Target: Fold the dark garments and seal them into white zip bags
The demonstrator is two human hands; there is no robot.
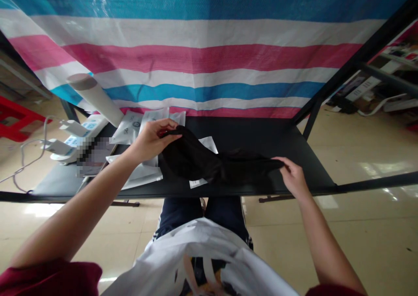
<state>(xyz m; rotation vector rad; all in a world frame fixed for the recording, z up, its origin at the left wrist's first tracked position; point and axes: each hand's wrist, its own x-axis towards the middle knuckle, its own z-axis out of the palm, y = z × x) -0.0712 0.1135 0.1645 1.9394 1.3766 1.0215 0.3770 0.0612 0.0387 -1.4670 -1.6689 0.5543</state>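
A soft black cloth piece (209, 165), long and limp like a stocking or sleeve, is stretched sideways above the table; its exact kind I cannot make out. My left hand (158, 137) pinches its left upper end between thumb and fingers. Its right end is gripped by my right hand (292, 174), fingers closed. The cloth sags between the two hands. Beneath it lies a white packet (209, 144), partly covered, with only its upper and lower ends showing. Several pale plastic pouches (129, 128) lie around and behind my left hand and forearm.
On the black table (261, 132), a white bottle with a grey lid (98, 97) leans at the back left. A power strip (89, 128) with plugged-in chargers (60, 147) and cables is at the left. A striped sheet (209, 56) hangs behind, beside black frame bars (346, 71).
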